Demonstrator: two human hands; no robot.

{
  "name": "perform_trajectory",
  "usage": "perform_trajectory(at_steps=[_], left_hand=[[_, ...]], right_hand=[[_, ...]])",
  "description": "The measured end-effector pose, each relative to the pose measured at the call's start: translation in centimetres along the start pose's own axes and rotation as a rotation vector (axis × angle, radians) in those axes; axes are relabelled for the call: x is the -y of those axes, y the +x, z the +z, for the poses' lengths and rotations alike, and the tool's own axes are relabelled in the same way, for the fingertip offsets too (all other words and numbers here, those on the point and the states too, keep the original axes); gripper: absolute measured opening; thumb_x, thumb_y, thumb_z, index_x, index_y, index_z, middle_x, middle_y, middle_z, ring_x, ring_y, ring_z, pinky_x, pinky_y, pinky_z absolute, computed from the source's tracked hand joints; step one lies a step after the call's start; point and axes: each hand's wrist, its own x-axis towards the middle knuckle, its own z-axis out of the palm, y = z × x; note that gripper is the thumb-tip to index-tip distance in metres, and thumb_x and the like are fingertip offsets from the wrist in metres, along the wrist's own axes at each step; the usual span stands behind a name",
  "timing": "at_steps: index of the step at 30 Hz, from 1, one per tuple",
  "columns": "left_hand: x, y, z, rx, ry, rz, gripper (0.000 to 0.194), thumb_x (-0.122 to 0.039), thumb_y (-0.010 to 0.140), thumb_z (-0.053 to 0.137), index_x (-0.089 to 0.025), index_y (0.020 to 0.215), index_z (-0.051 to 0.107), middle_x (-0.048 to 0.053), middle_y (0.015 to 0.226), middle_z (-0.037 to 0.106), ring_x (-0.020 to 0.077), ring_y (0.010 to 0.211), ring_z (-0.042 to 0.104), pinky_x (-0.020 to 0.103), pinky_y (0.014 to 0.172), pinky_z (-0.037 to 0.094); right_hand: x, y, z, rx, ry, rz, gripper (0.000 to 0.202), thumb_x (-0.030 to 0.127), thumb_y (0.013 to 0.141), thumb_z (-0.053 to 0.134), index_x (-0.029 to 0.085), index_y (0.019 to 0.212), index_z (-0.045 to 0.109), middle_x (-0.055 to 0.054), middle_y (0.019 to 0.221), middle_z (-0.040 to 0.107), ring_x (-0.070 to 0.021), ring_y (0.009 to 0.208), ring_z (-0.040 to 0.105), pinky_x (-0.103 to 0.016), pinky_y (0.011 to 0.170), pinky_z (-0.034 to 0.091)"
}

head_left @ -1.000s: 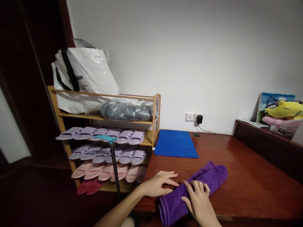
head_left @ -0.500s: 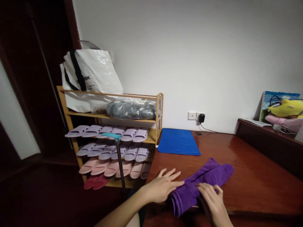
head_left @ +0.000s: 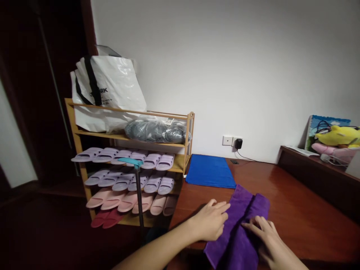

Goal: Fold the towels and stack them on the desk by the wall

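A purple cloth [head_left: 234, 221], towel-like and loosely folded lengthwise, lies across the front of the brown wooden desk, its near end hanging past the edge. At its left edge, my left hand [head_left: 212, 220] has bent fingers closed on the fabric; the thumb is mostly hidden. On the other side, my right hand [head_left: 266, 237] pinches the right-hand fold between thumb and fingers. A dark crease runs between the two hands. Beyond the cloth, a flat blue mat [head_left: 210, 171] lies near the wall, close to the cloth's far corner.
Left of the desk [head_left: 303, 217], a wooden shoe rack [head_left: 76, 144] holds several slippers, a white bag [head_left: 118, 80] and plastic-wrapped grey items [head_left: 157, 130]. A blue-topped pole [head_left: 138, 198] stands before it. A raised ledge at right bears a yellow plush toy [head_left: 337, 135]. A black plug [head_left: 238, 144] sits in the wall socket.
The purple cloth has turned more lengthwise toward me and opened wider from its rolled bundle. My left hand moved right and its spread fingers closed; my right hand shifted slightly right.
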Motion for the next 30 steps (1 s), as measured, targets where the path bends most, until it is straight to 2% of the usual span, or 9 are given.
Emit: perform_trajectory(at_steps=[2, 5, 7, 10, 13, 17, 23, 26, 30], left_hand=[[0.1, 1.9, 1.2, -0.031, -0.012, -0.02, 0.038, -0.024, 0.091, 0.04, -0.012, 0.126, 0.051, 0.014, 0.144, 0.04, 0.0252, 0.133, 0.033, 0.043, 0.106, 0.027], [0.6, 4.0, 3.8, -0.013, -0.084, -0.069, 0.048, -0.031, 0.096, 0.031, -0.011, 0.14, 0.036, 0.014, 0.148, 0.032, 0.0245, 0.138, 0.024, 0.048, 0.108, 0.022], [1.0, 4.6, 5.4, 0.031, -0.135, -0.099, 0.052, -0.037, 0.097, 0.026, -0.012, 0.143, 0.031, 0.014, 0.149, 0.029, 0.0247, 0.139, 0.021, 0.051, 0.109, 0.019], [1.5, 4.8, 6.6, 0.062, -0.18, -0.111, 0.056, -0.042, 0.097, 0.023, -0.013, 0.145, 0.026, 0.013, 0.151, 0.025, 0.0243, 0.14, 0.018, 0.055, 0.109, 0.016], [1.5, 4.6, 6.4, 0.076, -0.198, -0.112, 0.056, -0.042, 0.097, 0.023, -0.013, 0.146, 0.025, 0.012, 0.151, 0.022, 0.0243, 0.14, 0.016, 0.057, 0.109, 0.014], [1.0, 4.2, 5.4, 0.102, -0.216, -0.111, 0.055, -0.042, 0.098, 0.021, -0.017, 0.146, 0.024, 0.009, 0.152, 0.02, 0.0234, 0.141, 0.014, 0.058, 0.109, 0.012], [-0.4, 3.6, 4.7, 0.136, -0.259, -0.119, 0.056, -0.043, 0.098, 0.022, -0.016, 0.147, 0.022, 0.01, 0.153, 0.019, 0.024, 0.141, 0.011, 0.061, 0.108, 0.009], [-1.0, 3.4, 4.7, 0.123, -0.265, -0.128, 0.056, -0.044, 0.098, 0.022, -0.016, 0.147, 0.023, 0.01, 0.153, 0.019, 0.0246, 0.141, 0.012, 0.062, 0.108, 0.009], [-1.4, 3.4, 4.9, 0.123, -0.243, -0.138, 0.056, -0.044, 0.097, 0.022, -0.017, 0.146, 0.024, 0.009, 0.152, 0.021, 0.0242, 0.141, 0.013, 0.061, 0.108, 0.009]], right_hand=[[-0.1, 1.0, -0.1, -0.055, 0.021, 0.035, 0.055, 0.015, 0.078, 0.044, 0.034, 0.129, 0.049, -0.003, 0.133, 0.048, -0.0203, 0.121, 0.046, -0.042, 0.099, 0.04], [-0.2, 2.1, 1.3, -0.076, 0.03, 0.108, 0.046, 0.033, 0.092, 0.037, 0.035, 0.138, 0.037, -0.003, 0.141, 0.041, -0.0201, 0.128, 0.04, -0.045, 0.102, 0.036], [-0.2, 2.3, 2.5, -0.06, 0.015, 0.136, 0.046, 0.041, 0.093, 0.035, 0.036, 0.14, 0.034, -0.003, 0.141, 0.041, -0.0203, 0.128, 0.04, -0.045, 0.1, 0.038], [-0.1, 2.1, 3.5, -0.083, -0.022, 0.134, 0.041, 0.044, 0.093, 0.036, 0.036, 0.133, 0.044, -0.002, 0.138, 0.045, -0.0199, 0.127, 0.042, -0.041, 0.099, 0.039], [-0.1, 1.8, 3.8, -0.143, -0.064, 0.126, 0.037, 0.043, 0.093, 0.039, 0.032, 0.124, 0.053, -0.002, 0.133, 0.051, -0.0183, 0.124, 0.045, -0.036, 0.096, 0.039], [-0.6, 0.8, 4.5, -0.272, -0.175, 0.156, 0.033, 0.045, 0.09, 0.044, 0.031, 0.117, 0.056, 0.001, 0.127, 0.055, -0.0153, 0.117, 0.051, -0.031, 0.091, 0.038], [-2.5, -3.2, 6.5, -0.432, -0.263, 0.191, 0.033, 0.046, 0.091, 0.04, 0.03, 0.116, 0.053, 0.001, 0.123, 0.058, -0.0171, 0.112, 0.054, -0.034, 0.085, 0.037], [-3.7, -5.0, 6.3, -0.404, -0.223, 0.374, 0.038, 0.053, 0.089, 0.036, 0.031, 0.114, 0.054, -0.001, 0.121, 0.058, -0.0227, 0.111, 0.053, -0.041, 0.085, 0.037], [-4.7, -5.1, 3.6, -0.277, -0.095, 0.654, 0.049, 0.067, 0.083, 0.031, 0.031, 0.098, 0.061, -0.003, 0.108, 0.062, -0.027, 0.105, 0.054, -0.047, 0.082, 0.039]])
